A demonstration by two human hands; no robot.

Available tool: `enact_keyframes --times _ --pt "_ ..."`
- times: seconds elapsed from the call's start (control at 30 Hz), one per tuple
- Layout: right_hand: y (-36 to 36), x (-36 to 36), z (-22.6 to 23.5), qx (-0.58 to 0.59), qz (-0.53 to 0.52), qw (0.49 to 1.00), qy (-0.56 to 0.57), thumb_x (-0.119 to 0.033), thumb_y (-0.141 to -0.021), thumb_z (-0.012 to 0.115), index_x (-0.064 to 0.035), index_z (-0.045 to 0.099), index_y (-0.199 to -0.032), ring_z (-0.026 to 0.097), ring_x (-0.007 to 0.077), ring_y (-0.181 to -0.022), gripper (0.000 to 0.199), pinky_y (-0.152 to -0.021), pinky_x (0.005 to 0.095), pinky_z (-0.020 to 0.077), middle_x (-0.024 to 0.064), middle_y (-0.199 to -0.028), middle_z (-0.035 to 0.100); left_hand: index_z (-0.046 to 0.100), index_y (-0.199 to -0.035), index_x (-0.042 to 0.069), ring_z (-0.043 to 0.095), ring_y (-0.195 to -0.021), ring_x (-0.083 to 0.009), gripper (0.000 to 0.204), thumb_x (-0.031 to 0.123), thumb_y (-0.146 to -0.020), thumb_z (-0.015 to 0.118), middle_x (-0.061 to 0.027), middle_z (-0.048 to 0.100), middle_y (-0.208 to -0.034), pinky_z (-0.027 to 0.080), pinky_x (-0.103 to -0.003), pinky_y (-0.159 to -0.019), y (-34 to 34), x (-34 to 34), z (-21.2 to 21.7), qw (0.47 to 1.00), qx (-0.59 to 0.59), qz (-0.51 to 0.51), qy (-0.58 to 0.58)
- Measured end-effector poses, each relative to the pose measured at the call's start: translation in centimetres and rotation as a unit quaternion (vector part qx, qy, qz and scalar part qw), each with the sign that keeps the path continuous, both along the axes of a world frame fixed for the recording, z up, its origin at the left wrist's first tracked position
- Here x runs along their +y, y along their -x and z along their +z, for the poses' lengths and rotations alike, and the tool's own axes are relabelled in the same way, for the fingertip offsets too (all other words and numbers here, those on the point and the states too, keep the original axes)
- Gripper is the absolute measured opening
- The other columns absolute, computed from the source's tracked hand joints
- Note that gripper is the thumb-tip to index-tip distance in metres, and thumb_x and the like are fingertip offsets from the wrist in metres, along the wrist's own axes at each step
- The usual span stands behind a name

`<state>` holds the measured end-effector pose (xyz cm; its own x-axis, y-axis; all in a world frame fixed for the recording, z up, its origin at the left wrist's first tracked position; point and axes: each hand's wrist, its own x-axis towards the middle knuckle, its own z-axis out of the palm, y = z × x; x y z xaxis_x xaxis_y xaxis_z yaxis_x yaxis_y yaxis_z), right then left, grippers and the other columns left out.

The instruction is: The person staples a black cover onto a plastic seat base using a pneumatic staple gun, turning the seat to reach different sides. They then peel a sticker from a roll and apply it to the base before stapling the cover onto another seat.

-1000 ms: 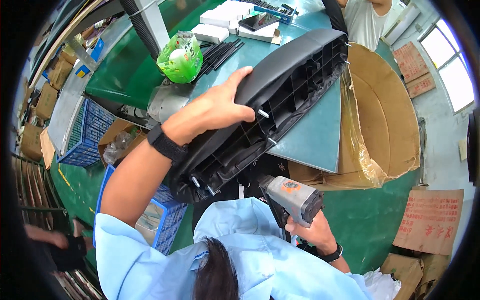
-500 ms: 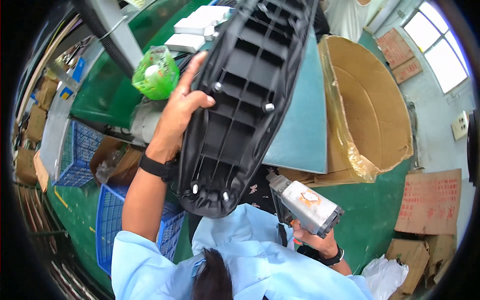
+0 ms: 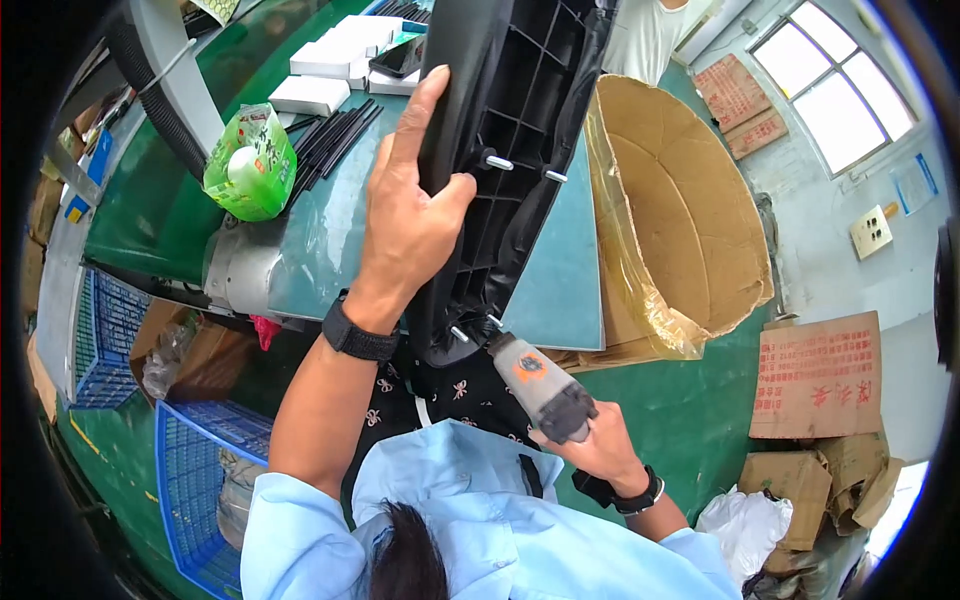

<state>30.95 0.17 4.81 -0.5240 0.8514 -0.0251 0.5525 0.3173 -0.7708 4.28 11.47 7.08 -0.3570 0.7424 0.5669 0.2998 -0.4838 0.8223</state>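
Note:
My left hand (image 3: 405, 225) grips the side of a long black padded seat (image 3: 525, 105), thumb on the edge of its ribbed plastic underside and forefinger stretched along the cover. The seat is tilted partly on its side, and its top end runs out of the picture. Several silver bolts (image 3: 498, 162) stick out of the underside. In my right hand (image 3: 605, 448) is a grey staple gun (image 3: 535, 380) with an orange mark. Its nose is at the lower end of the seat, beside a bolt; whether it touches is hidden.
A large cardboard box (image 3: 690, 200) stands right of the blue-green worktable (image 3: 560, 290). On the table are white boxes (image 3: 310, 95), black strips (image 3: 335, 145) and a green bag (image 3: 250, 170). Blue crates (image 3: 190, 490) stand lower left, a white plastic bag (image 3: 750, 525) lower right. A person (image 3: 645, 40) is at the back.
The seat has been turned more onto its side, and my left hand has shifted round its edge. My right hand has brought the staple gun up to the seat's lower end.

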Motion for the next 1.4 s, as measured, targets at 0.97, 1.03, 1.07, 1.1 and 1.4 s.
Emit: enact_keyframes --times 0.97,1.03,1.07,1.1,1.4 --pt "1.7 -1.0 -1.1 0.253 -0.021 0.840 0.480 -0.026 -0.089 0.062 0.0027 0.048 -0.118 0.050 0.0105 -0.057 0.044 -0.055 0.0285 0.0458 0.0028 -0.063 0.050 0.017 -0.147 0.005 0.048 -0.110 -0.0177 0.082 -0.008 -0.073 0.051 -0.0127 0.041 -0.133 0.039 -0.029 -0.095 0.7 -6.0 -1.0 0.987 -0.127 0.020 -0.094" --pt "2.3 -1.4 -1.5 0.305 -0.024 0.793 0.527 -0.027 -0.090 0.061 0.0016 0.047 -0.119 0.050 0.0106 -0.057 0.044 -0.055 0.0293 0.0463 0.0030 -0.065 0.049 0.015 -0.147 0.005 0.048 -0.105 -0.0170 0.082 -0.006 -0.073 0.050 -0.0110 0.042 -0.131 0.040 -0.028 -0.092 0.6 -6.9 -1.1 0.986 -0.093 0.109 -0.088" --pt "2.6 -1.5 -2.1 0.315 -0.023 0.776 0.546 -0.027 -0.090 0.060 0.0011 0.046 -0.119 0.049 0.0116 -0.056 0.043 -0.055 0.0298 0.0465 0.0035 -0.066 0.048 0.014 -0.147 0.006 0.047 -0.098 -0.0156 0.082 -0.005 -0.073 0.049 -0.0088 0.040 -0.129 0.040 -0.026 -0.088 0.2 -7.2 -1.1 0.980 -0.114 0.128 -0.097" --pt "2.6 -1.5 -2.3 0.319 -0.021 0.775 0.545 -0.027 -0.090 0.060 0.0011 0.046 -0.119 0.049 0.0116 -0.056 0.043 -0.055 0.0298 0.0465 0.0035 -0.066 0.048 0.014 -0.147 0.006 0.047 -0.098 -0.0156 0.082 -0.005 -0.073 0.049 -0.0088 0.040 -0.129 0.040 -0.026 -0.088 0.1 -7.7 -1.2 0.981 -0.110 0.126 -0.099" --pt "-0.7 -1.4 -2.2 0.384 -0.017 0.746 0.544 -0.026 -0.088 0.064 0.0057 0.043 -0.123 0.050 0.0129 -0.056 0.051 -0.051 0.0301 0.0437 0.0045 -0.067 0.048 0.013 -0.148 0.005 0.026 -0.133 -0.0241 0.079 0.001 -0.079 0.051 -0.0129 0.018 -0.150 0.020 -0.035 -0.109 0.4 -8.7 -2.6 0.975 -0.049 0.187 -0.106"
